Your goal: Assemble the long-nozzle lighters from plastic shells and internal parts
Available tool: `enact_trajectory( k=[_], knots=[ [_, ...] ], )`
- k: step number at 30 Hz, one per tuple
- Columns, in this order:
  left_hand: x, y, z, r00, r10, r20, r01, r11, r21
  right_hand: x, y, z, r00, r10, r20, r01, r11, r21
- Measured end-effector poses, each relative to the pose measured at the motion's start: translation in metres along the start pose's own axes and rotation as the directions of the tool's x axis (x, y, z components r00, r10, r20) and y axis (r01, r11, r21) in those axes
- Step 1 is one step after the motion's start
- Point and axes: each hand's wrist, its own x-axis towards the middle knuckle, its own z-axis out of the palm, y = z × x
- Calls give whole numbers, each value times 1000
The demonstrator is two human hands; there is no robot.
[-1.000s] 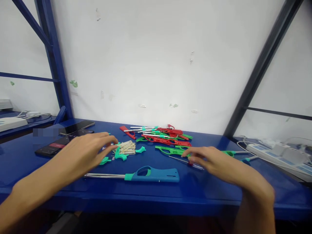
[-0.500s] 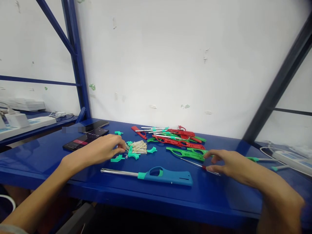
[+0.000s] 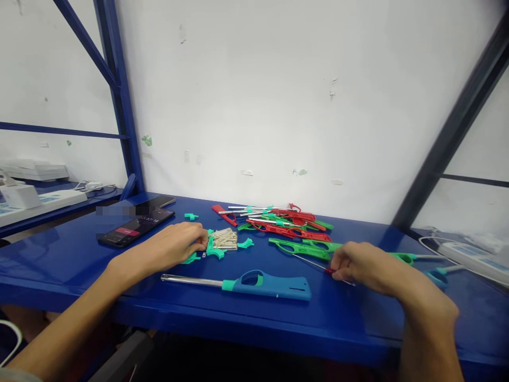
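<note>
My right hand [image 3: 361, 268] is closed around the red and clear handle of a thin screwdriver [image 3: 312, 262], whose metal shaft points left along the table. My left hand [image 3: 181, 244] has its fingertips pinched at the left side of a small pile of teal plastic triggers [image 3: 215, 251] and pale slim parts [image 3: 225, 239]; whatever it grips is hidden. In front of both hands lies a blue stick lighter [image 3: 270, 285] with a metal tube pointing left. Beside my right hand rests a green lighter shell [image 3: 296, 248].
Red lighter shells [image 3: 288, 230] and metal tubes [image 3: 254, 211] are heaped near the wall. Two phones lie at left, the nearer one [image 3: 127, 232] with its screen lit. More lighters [image 3: 437, 276] are right of my right hand. Blue posts [image 3: 121, 106] frame the table.
My right hand has closed on the screwdriver handle. My left hand has shifted slightly right, its fingers now against the teal parts. The view has moved a little.
</note>
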Motion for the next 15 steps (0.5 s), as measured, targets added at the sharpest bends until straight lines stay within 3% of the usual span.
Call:
enact_trajectory(
  k=[5,7,9,12,15],
  knots=[
    [-4,4,-7,998,13,-56,-12,1000,14,-15,1,-5,996,-55,-72,54,998,-12],
    [-6,7,-12,993,-11,-116,13,1000,20,-26,-1,-8,982,-118,-147,118,993,-7],
    [-7,12,-15,974,-55,-219,58,998,4,-39,-5,-13,940,-200,-275,207,978,-5],
    [-9,25,-15,927,-107,-361,98,994,-45,-59,-16,-23,815,-276,-509,301,953,-35],
    [-13,48,-8,910,-63,-410,12,992,-125,-70,-30,-28,580,-254,-774,323,944,-67]
  ],
)
